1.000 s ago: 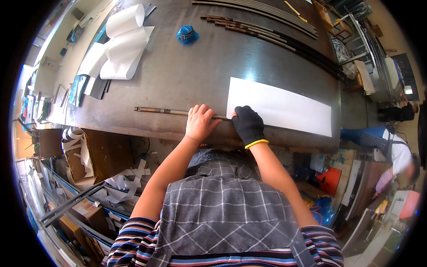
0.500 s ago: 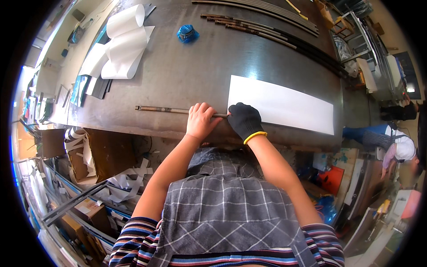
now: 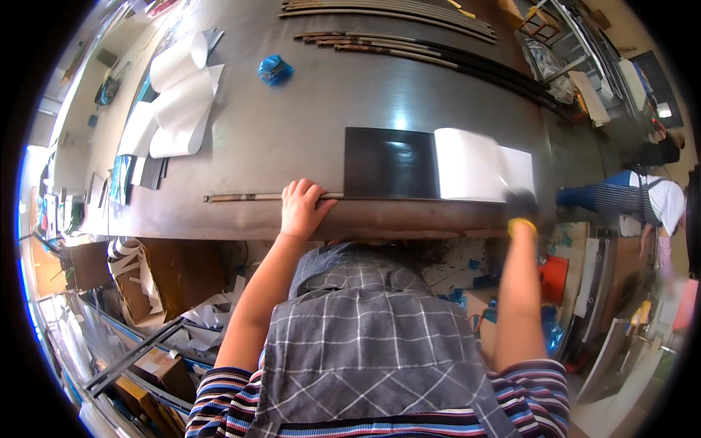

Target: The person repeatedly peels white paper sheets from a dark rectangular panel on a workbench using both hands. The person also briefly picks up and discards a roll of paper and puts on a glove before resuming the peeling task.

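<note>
My bare left hand (image 3: 301,208) is closed over a thin brown-grey rod (image 3: 244,197) lying along the table's near edge. To its right lies a flat black sheet (image 3: 391,163), its near edge in line with the rod. A white backing sheet (image 3: 467,164) is curled back off the black sheet's left part and still covers the right end. My right hand (image 3: 520,204), in a black glove with a yellow cuff, is at the near right side of the white sheet. Motion blurs its fingers, but the loose end of the backing runs to them.
On the dark metal table (image 3: 248,131) lie several long rods (image 3: 409,51) at the back, a blue plastic-wrapped roll (image 3: 274,70), and curled white sheets (image 3: 182,109) at the left. A cardboard box (image 3: 182,277) stands below. Another person (image 3: 628,201) is at the far right.
My right hand has swept right from beside my left hand, drawing the white sheet back and baring the black surface. My left hand stays on the rod. The whole view has shifted slightly.
</note>
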The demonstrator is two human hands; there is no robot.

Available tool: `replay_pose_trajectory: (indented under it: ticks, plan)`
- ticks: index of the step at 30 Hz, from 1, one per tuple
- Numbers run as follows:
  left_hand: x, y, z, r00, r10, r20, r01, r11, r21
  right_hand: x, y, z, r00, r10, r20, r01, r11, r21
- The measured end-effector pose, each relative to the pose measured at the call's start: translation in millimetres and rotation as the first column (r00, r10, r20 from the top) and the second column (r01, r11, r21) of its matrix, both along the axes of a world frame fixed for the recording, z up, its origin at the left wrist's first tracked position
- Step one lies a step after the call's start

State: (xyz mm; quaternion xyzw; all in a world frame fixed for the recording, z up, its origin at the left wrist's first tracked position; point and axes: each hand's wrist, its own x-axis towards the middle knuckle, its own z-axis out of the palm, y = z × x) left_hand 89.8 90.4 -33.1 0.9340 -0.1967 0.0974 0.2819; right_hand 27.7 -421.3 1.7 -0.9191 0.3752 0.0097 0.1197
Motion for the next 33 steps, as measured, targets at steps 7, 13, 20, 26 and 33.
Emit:
replay_pose_trajectory:
  ticks: [7,13,20,26,33]
  plan:
    - [-9,-37,34,1.0,0.01,-0.013,-0.009,1.0,0.018,-165,-161,0,0.983,0.129,-0.132,-0.141,0.986,-0.085]
    - [2,-197,53,0.923,-0.286,-0.258,0.291,0.956,-0.02,-36,101,18,0.771,0.569,0.287,-0.556,0.821,-0.133]
    - [-16,-252,80,0.748,-0.507,-0.429,0.502,0.854,-0.135,13,44,-22,0.842,0.326,0.429,-0.124,0.892,-0.435]
    - [-39,-242,59,0.8,-0.422,-0.427,0.533,0.826,0.182,-96,-231,62,0.949,-0.313,-0.04,0.274,0.879,-0.39]
    - [-28,-221,73,0.827,-0.441,-0.35,0.453,0.89,-0.05,-60,-129,94,0.059,-0.635,0.77,-0.122,0.761,0.637]
